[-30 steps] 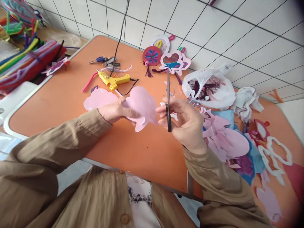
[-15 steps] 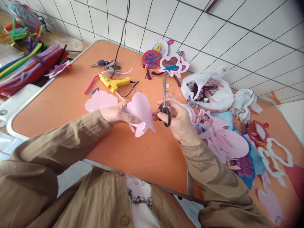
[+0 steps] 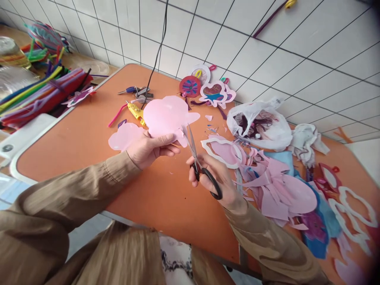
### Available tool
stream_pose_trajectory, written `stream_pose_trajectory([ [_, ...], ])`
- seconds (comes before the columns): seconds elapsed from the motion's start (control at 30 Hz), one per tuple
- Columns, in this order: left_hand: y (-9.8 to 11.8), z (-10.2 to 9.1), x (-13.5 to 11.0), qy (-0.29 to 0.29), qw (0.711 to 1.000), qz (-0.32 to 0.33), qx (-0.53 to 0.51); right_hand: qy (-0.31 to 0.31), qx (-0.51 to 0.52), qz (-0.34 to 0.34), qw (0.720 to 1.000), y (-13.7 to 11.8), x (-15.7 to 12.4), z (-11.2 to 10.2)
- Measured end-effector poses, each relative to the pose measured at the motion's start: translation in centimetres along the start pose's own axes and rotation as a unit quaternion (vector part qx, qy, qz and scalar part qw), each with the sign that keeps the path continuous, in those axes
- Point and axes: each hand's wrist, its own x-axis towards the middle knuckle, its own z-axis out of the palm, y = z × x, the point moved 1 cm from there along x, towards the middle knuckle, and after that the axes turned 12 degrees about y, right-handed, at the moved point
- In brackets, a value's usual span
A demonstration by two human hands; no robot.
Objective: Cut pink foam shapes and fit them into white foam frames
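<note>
My left hand point(image 3: 150, 148) pinches the lower edge of a pink cloud-shaped paper cutout point(image 3: 168, 116) and holds it up over the orange table point(image 3: 89, 130). My right hand point(image 3: 212, 178) grips black-handled scissors point(image 3: 199, 164), fingers through the loops. The blades point up and left, and their tips meet the cutout's lower right edge. A second pink cutout point(image 3: 124, 136) lies flat on the table just left of my left hand.
A yellow glue gun point(image 3: 135, 112) with its black cord and keys point(image 3: 136, 92) lie behind the cutout. Pink and blue paper scraps point(image 3: 279, 194) pile at the right, by a white plastic bag point(image 3: 259, 124). Finished decorations point(image 3: 212, 92) sit by the tiled wall. Pipe cleaners point(image 3: 35, 93) lie far left.
My left hand has turned the pink cutout flat toward me and raised it. My right hand has dropped lower and swung the scissors from upright to angled at the cutout's edge.
</note>
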Motion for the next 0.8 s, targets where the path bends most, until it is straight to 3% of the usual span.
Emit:
stream_pose_trajectory([
  [0.37, 0.2, -0.1, 0.0, 0.018, 1.0, 0.011, -0.014, -0.033, 0.055, 0.037, 0.997, -0.5, 0.0, -0.5],
  [0.8, 0.5, 0.1, -0.2, 0.068, 0.997, 0.025, 0.006, -0.045, 0.013, 0.043, 0.998, 0.4, -0.3, -0.9],
])
